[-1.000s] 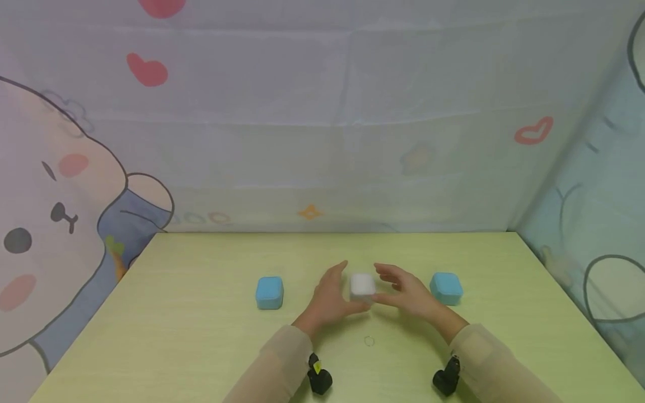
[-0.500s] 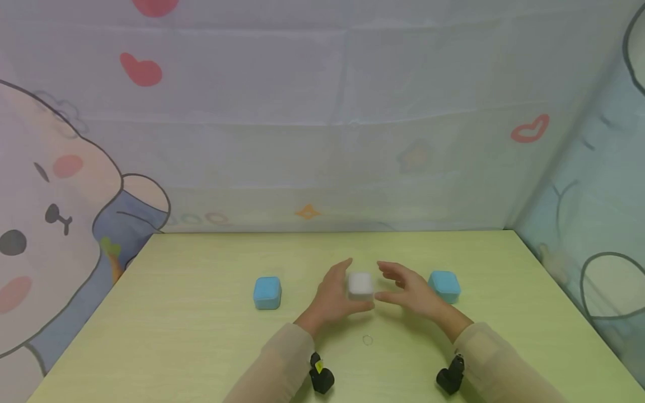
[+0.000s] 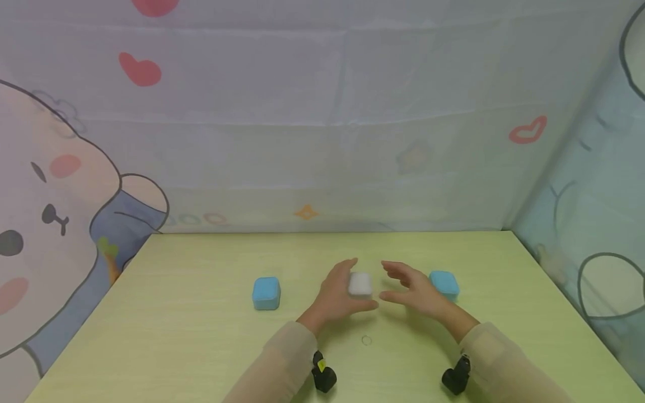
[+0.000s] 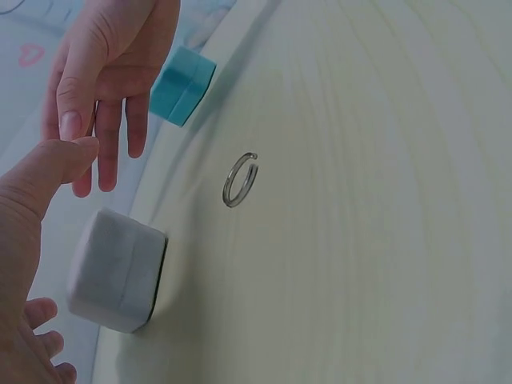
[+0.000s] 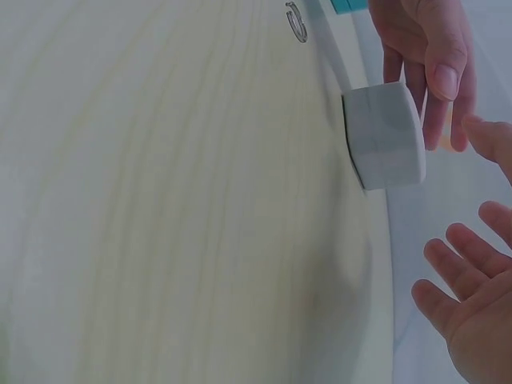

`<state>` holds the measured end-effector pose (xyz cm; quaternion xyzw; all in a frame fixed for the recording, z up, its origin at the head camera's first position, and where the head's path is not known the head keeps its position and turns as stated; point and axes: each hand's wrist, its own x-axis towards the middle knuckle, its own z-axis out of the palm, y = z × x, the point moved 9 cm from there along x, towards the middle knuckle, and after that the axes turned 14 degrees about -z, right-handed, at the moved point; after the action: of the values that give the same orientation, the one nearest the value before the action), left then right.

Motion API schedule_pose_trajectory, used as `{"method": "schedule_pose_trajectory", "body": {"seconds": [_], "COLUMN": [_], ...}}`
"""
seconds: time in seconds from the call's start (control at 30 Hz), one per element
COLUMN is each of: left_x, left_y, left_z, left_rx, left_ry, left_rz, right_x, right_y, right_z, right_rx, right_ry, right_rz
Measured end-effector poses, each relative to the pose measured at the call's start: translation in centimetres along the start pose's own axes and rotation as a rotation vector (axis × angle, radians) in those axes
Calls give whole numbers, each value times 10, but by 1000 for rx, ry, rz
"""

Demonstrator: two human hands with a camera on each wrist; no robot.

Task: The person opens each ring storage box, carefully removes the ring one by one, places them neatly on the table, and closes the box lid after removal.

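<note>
A small white rounded box (image 3: pixel 360 284) rests on the table between my two hands. Close against its left side is my left hand (image 3: pixel 335 295), fingers extended and thumb reaching across in front; whether it touches the box I cannot tell. My right hand (image 3: pixel 416 290) hovers to the right, apart from the box, its fingers spread and nothing in them. Both hands hold nothing. Nearer to me lies a thin silver ring (image 4: pixel 227 186) with a gap in its band.
One light blue box (image 3: pixel 266 293) of similar shape sits to the left. Another blue box (image 3: pixel 444 284) sits behind my right hand, partly covered by it. A printed cloth backdrop (image 3: pixel 322 140) rises along the table's far edge (image 3: pixel 227 233).
My right hand has drawn away to the right from the white box. My left hand has edged right, covering more of the box's side. The boxes and ring keep their places on the table.
</note>
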<state>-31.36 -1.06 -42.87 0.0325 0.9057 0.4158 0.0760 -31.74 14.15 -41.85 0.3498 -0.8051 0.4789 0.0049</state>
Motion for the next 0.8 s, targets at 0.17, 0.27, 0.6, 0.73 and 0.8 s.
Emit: {"method": "schedule_pose_trajectory", "body": {"seconds": [0.17, 0.27, 0.6, 0.73, 0.8], "left_x": [0, 0, -4, -5, -4], "left_y": [4, 6, 18, 22, 24], "left_z": [1, 1, 2, 3, 4], "left_rx": [8, 1, 23, 26, 29], "left_ry": [-8, -12, -5, -8, -7], "left_rz": [7, 3, 31, 43, 53], "right_x": [-2, -3, -9, -11, -13], "right_y": [-1, 0, -4, -5, -4], "right_z": [-4, -6, -15, -18, -20], "right_rx": [-28, -36, -74, -74, -75], "right_ry": [8, 9, 12, 20, 22], "right_rz": [4, 15, -3, -4, -4]}}
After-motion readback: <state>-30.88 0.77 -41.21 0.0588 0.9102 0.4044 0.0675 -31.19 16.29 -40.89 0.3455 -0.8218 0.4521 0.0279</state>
